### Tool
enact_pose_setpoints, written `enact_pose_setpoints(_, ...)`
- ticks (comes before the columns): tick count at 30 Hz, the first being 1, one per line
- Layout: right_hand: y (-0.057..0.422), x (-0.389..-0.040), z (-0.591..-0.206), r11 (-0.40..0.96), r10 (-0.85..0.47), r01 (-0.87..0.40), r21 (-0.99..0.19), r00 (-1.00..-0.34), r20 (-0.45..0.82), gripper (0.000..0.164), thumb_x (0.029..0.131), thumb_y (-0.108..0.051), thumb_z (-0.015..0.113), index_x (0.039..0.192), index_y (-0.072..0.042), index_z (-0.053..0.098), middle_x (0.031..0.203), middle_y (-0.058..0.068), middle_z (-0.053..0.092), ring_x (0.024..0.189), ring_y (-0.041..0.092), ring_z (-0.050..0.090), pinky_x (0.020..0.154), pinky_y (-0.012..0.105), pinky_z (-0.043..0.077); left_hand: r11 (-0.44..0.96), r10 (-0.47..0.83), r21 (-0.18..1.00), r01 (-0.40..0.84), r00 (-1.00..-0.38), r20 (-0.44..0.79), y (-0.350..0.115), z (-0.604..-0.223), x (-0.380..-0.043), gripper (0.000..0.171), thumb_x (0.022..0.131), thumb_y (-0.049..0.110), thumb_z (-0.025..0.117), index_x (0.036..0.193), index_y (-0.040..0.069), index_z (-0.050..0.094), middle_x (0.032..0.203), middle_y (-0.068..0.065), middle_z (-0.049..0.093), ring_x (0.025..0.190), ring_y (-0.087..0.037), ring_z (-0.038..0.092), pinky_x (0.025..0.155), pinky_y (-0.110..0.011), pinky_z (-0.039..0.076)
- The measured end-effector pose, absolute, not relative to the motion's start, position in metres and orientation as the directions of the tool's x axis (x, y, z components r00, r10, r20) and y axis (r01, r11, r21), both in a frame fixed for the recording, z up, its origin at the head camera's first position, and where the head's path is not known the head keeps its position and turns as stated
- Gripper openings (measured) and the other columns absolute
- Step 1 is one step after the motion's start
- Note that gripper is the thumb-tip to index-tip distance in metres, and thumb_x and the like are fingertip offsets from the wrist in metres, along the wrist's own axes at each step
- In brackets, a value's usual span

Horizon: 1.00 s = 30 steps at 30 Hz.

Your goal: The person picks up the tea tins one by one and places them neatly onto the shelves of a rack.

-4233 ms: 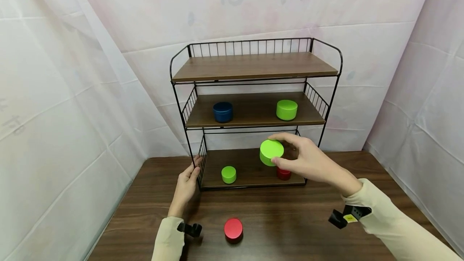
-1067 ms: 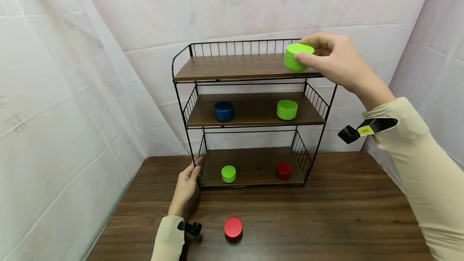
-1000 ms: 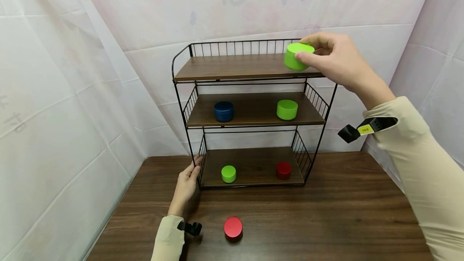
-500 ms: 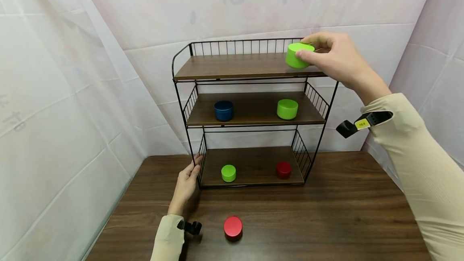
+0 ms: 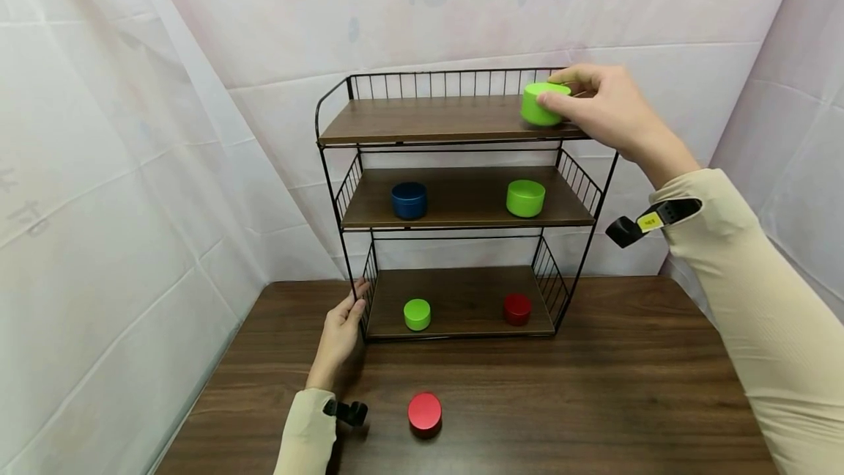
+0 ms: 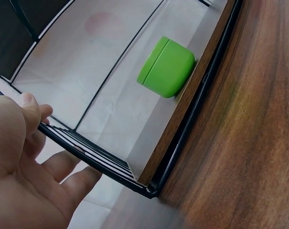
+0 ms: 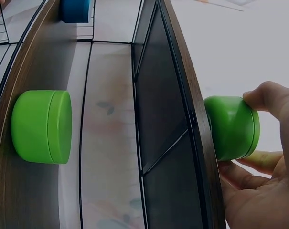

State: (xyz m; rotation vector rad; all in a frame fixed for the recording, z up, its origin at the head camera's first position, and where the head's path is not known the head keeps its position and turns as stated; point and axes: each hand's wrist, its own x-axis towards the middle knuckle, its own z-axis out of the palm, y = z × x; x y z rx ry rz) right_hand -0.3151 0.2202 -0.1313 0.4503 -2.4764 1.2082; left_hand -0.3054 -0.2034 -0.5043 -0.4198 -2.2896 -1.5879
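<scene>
My right hand (image 5: 609, 112) pinches a bright green round tin (image 5: 542, 105) between thumb and fingers at the right end of the top shelf. In the right wrist view the held tin (image 7: 230, 128) has its base at the board's edge; whether it bears on the board I cannot tell. My left hand (image 5: 339, 332) grips the lower left side of the black wire rack (image 5: 458, 226), thumb and fingers around the side bar. On the middle shelf stand a blue tin (image 5: 409, 201) and another green tin (image 5: 525, 199). A small green tin (image 5: 417, 314) and a dark red tin (image 5: 517, 309) stand on the bottom shelf.
A red tin (image 5: 425, 415) stands on the brown wooden table (image 5: 527, 402) in front of the rack. White cloth (image 5: 277, 35) hangs behind and on both sides. The top shelf (image 5: 428, 118) has a low wire rail at its back.
My right hand has lifted the green tin from in front of the bottom shelf to the top shelf, then lowered it slightly. The left hand keeps its hold on the rack.
</scene>
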Motion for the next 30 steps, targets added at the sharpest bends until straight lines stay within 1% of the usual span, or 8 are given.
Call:
enact_pose_setpoints(2, 0.221, -0.316, -0.132, 0.586, -0.128, -0.425, -0.69, -0.889, 0.44, 0.052, 0.095, -0.039, 0.073, 0.136, -0.006, 0.066, 0.097, -0.015, 0.068, 0.092, 0.007, 0.062, 0.076, 0.016, 0.048, 0.343, 0.054, 0.846, 0.408, -0.908, 0.416, -0.203, -0.504, -0.305, 0.043, 0.111, 0.018, 0.046, 0.149, 0.0, 0.052, 0.163, -0.015, 0.04, 0.15, -0.038, 0.036, 0.105, -0.002, 0.031)
enact_pose_setpoints(8, 0.22, -0.317, -0.132, 0.605, -0.133, -0.422, -0.675, -0.889, 0.437, 0.054, 0.095, -0.042, 0.073, 0.136, -0.007, 0.067, 0.097, -0.016, 0.069, 0.091, 0.006, 0.062, 0.076, 0.017, 0.047, 0.345, 0.055, 0.85, 0.399, -0.912, 0.406, -0.205, -0.504, -0.302, 0.042, 0.111, 0.017, 0.046, 0.15, 0.003, 0.052, 0.164, -0.012, 0.04, 0.152, -0.035, 0.036, 0.114, -0.021, 0.033)
enact_pose_setpoints(10, 0.22, -0.317, -0.132, 0.608, -0.138, -0.422, -0.672, -0.89, 0.434, 0.054, 0.095, -0.042, 0.073, 0.136, -0.008, 0.068, 0.097, -0.016, 0.069, 0.091, 0.006, 0.062, 0.076, 0.017, 0.047, 0.338, 0.054, 0.851, 0.402, -0.911, 0.409, -0.205, -0.504, -0.302, 0.042, 0.111, 0.016, 0.047, 0.15, 0.003, 0.053, 0.163, -0.012, 0.041, 0.152, -0.035, 0.036, 0.113, -0.017, 0.034)
enact_pose_setpoints(14, 0.22, -0.317, -0.132, 0.621, -0.143, -0.419, -0.663, -0.892, 0.43, 0.053, 0.095, -0.043, 0.072, 0.134, -0.008, 0.069, 0.092, -0.017, 0.069, 0.089, 0.007, 0.06, 0.076, 0.018, 0.046, 0.332, 0.045, 0.851, 0.407, -0.908, 0.417, -0.203, -0.503, -0.301, 0.041, 0.11, 0.013, 0.047, 0.148, 0.0, 0.053, 0.162, -0.014, 0.042, 0.151, -0.037, 0.037, 0.105, -0.001, 0.031)
enact_pose_setpoints(18, 0.22, -0.316, -0.132, 0.639, -0.134, -0.404, -0.654, -0.896, 0.423, 0.054, 0.095, -0.046, 0.072, 0.134, -0.009, 0.069, 0.088, -0.018, 0.069, 0.088, 0.008, 0.057, 0.075, 0.02, 0.044, 0.332, 0.036, 0.855, 0.398, -0.911, 0.41, -0.2, -0.497, -0.298, 0.04, 0.11, 0.007, 0.046, 0.147, -0.004, 0.053, 0.161, -0.02, 0.041, 0.15, -0.041, 0.036, 0.102, 0.001, 0.03)
enact_pose_setpoints(22, 0.22, -0.317, -0.133, 0.646, -0.129, -0.394, -0.653, -0.9, 0.415, 0.055, 0.095, -0.047, 0.072, 0.136, -0.01, 0.069, 0.09, -0.018, 0.069, 0.089, 0.007, 0.057, 0.075, 0.021, 0.044, 0.339, 0.044, 0.863, 0.374, -0.923, 0.382, -0.196, -0.482, -0.289, 0.04, 0.11, 0.005, 0.046, 0.148, -0.005, 0.051, 0.161, -0.023, 0.04, 0.15, -0.042, 0.035, 0.111, -0.018, 0.036)
enact_pose_setpoints(25, 0.22, -0.318, -0.134, 0.65, -0.129, -0.394, -0.65, -0.9, 0.417, 0.056, 0.095, -0.047, 0.071, 0.137, -0.01, 0.068, 0.09, -0.018, 0.069, 0.089, 0.007, 0.057, 0.074, 0.021, 0.044, 0.355, 0.054, 0.863, 0.36, -0.929, 0.366, -0.195, -0.472, -0.283, 0.04, 0.11, 0.005, 0.046, 0.148, -0.004, 0.051, 0.161, -0.023, 0.04, 0.15, -0.04, 0.036, 0.113, -0.029, 0.035)
enact_pose_setpoints(30, 0.22, -0.32, -0.135, 0.65, -0.13, -0.396, -0.649, -0.899, 0.418, 0.057, 0.095, -0.047, 0.071, 0.137, -0.009, 0.068, 0.091, -0.015, 0.069, 0.09, 0.009, 0.057, 0.074, 0.021, 0.044, 0.346, 0.056, 0.865, 0.363, -0.928, 0.367, -0.194, -0.469, -0.28, 0.039, 0.109, 0.004, 0.047, 0.147, -0.004, 0.053, 0.16, -0.024, 0.04, 0.149, -0.04, 0.037, 0.107, -0.009, 0.034)
